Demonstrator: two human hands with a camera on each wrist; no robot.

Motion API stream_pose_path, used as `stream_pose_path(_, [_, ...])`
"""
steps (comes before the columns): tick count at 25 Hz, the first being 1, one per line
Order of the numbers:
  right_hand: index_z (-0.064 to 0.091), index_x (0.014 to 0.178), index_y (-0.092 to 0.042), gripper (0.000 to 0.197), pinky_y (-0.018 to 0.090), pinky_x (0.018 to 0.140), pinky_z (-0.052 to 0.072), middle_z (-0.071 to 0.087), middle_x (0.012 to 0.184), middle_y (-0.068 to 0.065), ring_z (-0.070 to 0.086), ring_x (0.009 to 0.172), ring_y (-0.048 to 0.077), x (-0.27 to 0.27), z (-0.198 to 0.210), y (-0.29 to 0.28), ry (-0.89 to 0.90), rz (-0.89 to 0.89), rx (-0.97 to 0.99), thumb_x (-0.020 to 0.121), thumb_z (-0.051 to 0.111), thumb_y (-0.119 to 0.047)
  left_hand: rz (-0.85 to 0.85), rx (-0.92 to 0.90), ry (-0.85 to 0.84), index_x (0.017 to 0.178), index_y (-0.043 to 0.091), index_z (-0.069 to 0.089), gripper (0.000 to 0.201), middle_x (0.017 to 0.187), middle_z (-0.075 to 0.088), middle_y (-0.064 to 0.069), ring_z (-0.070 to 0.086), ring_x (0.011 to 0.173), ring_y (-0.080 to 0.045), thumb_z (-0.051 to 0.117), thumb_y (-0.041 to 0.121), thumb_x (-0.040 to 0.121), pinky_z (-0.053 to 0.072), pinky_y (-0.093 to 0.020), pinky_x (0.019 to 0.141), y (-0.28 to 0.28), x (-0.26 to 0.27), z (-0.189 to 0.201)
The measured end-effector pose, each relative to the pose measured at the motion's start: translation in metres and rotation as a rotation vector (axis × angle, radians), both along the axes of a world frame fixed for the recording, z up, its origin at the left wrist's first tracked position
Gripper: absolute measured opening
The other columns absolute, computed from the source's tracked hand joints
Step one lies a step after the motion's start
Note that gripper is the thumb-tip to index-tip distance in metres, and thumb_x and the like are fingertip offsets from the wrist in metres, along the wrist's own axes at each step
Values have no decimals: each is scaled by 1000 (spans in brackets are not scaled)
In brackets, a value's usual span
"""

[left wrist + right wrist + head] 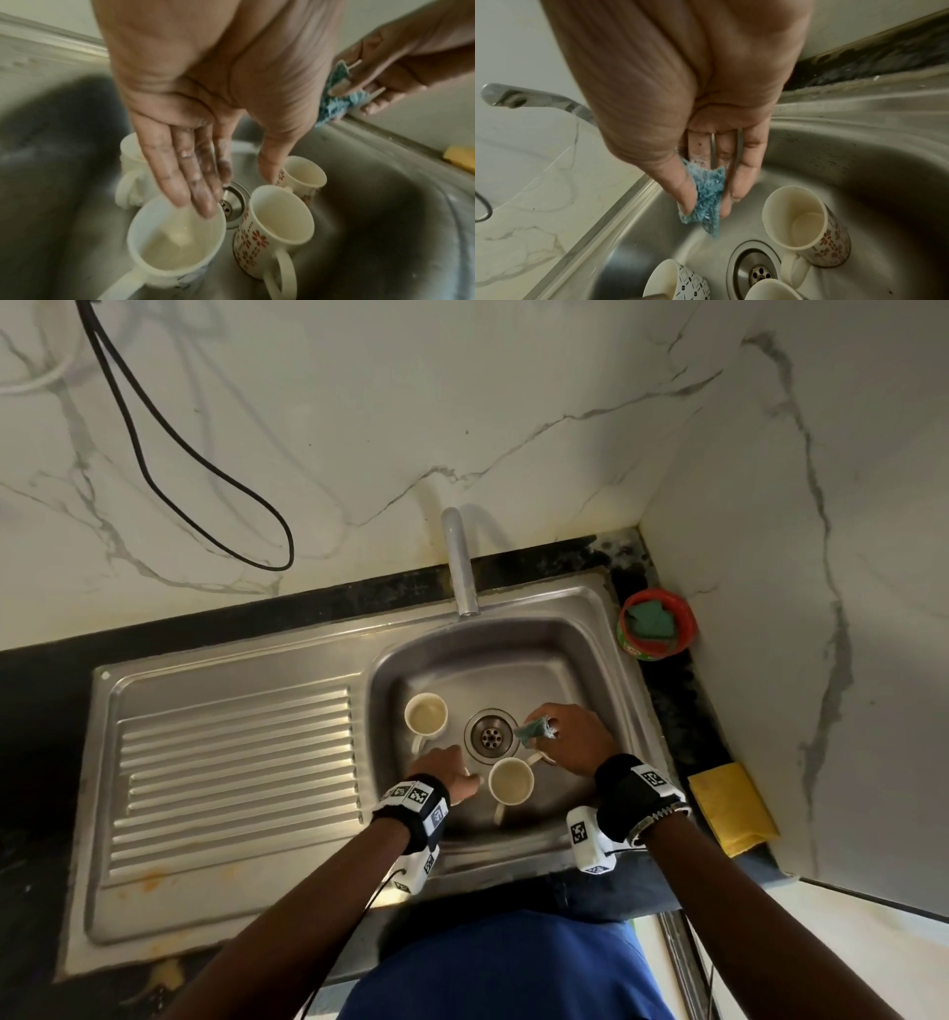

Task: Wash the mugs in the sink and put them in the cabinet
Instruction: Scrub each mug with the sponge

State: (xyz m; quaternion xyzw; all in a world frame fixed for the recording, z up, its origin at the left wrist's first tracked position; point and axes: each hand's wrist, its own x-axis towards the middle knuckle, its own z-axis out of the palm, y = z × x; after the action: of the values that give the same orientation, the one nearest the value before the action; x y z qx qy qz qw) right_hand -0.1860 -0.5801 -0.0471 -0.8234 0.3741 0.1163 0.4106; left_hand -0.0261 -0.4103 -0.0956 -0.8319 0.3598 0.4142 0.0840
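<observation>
Several cream mugs stand upright in the steel sink (pixel 590 670) around the drain (pixel 490 734). One plain mug (pixel 425 715) is at the left and another (pixel 510 780) near the front. A red-flowered mug (pixel 277 221) and a second flowered mug (pixel 805 221) stand beside the drain. My left hand (pixel 449 770) hovers open over the mugs, its soapy fingers (pixel 195 178) straight and holding nothing. My right hand (pixel 557 737) is above the drain's right side and pinches a blue-green scrub pad (pixel 709 194) between thumb and fingers.
The faucet (pixel 460 562) reaches over the sink's back edge, with no water running. A red bowl (pixel 683 629) with a green pad sits at the back right corner. A yellow cloth (pixel 732 806) lies on the right counter. The ribbed draining board (pixel 231 778) is to the left.
</observation>
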Motion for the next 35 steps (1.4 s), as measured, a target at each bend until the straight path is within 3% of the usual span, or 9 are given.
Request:
stream_pose_path(9, [76, 109, -17, 29, 37, 92, 57, 77, 108, 0, 71, 102, 19, -37, 12, -5, -126, -280, 123, 82, 83, -19, -166, 68, -24, 148, 12, 35, 88, 143, 52, -18, 63, 122, -39, 82, 32, 76, 52, -44, 97, -53, -78, -38])
stream_pose_path(13, [76, 107, -24, 28, 44, 91, 59, 78, 104, -4, 73, 100, 19, -49, 8, -14, -133, -321, 163, 80, 83, -24, -125, 19, -72, 128, 16, 62, 56, 122, 71, -9, 70, 112, -32, 81, 26, 76, 56, -37, 89, -64, -74, -26])
stream_pose_path(16, [77, 108, -23, 31, 47, 91, 59, 79, 104, -1, 74, 100, 21, -45, 12, -26, -112, -285, 177, 78, 85, -24, -78, 0, 81, 113, 26, 72, 45, 118, 73, -2, 69, 110, -30, 82, 46, 74, 56, -34, 93, -58, -52, 6])
stream_pose_path(19, [77, 109, -20, 29, 44, 93, 58, 79, 106, 0, 73, 102, 21, -34, 20, -37, -154, -279, 146, 81, 84, -20, 426, -181, 370, 107, 23, 66, 45, 110, 70, 0, 67, 96, -20, 87, 43, 73, 59, -33, 82, -39, -21, 52])
stream_pose_path(22, [76, 115, -21, 25, 35, 95, 56, 77, 114, -2, 71, 108, 19, -12, 41, -31, -239, -201, 142, 90, 76, -17, 1017, -413, 853, 129, 13, 62, 70, 111, 75, -9, 66, 85, -18, 91, 23, 66, 54, -31, 72, -9, -2, 91])
stream_pose_path(25, [71, 129, -23, 31, 13, 91, 50, 73, 122, -9, 69, 111, 11, 14, 71, -9, -390, -79, 90, 100, 62, -22, 1344, -664, 1187, 137, 8, 58, 73, 128, 68, -20, 68, 106, -32, 83, 21, 70, 59, -41, 85, 15, 1, 114])
stream_pose_path(29, [61, 143, -28, 48, 34, 105, 54, 69, 138, -3, 66, 124, 14, 33, 116, 34, -585, 132, 46, 97, 51, -20, 1503, -941, 1364, 142, 4, 56, 57, 128, 62, -24, 63, 112, -33, 60, 43, 101, 52, -42, 97, 15, -5, 132])
stream_pose_path(33, [28, 164, -24, 59, 33, 129, 23, 27, 171, -4, 21, 157, 7, 39, 140, 60, -554, 473, -186, 107, 31, -39, 1616, -1026, 1330, 134, 7, 61, 51, 120, 67, -18, 62, 112, -30, 51, 48, 106, 43, -41, 104, 2, -14, 147])
stream_pose_path(35, [25, 165, -19, 65, 40, 131, 18, 22, 172, 0, 12, 160, 10, 38, 146, 56, -457, 407, -323, 109, 25, -53, 1605, -1007, 1316, 142, 8, 58, 59, 124, 66, -17, 64, 112, -29, 57, 51, 101, 44, -41, 104, 2, -13, 155])
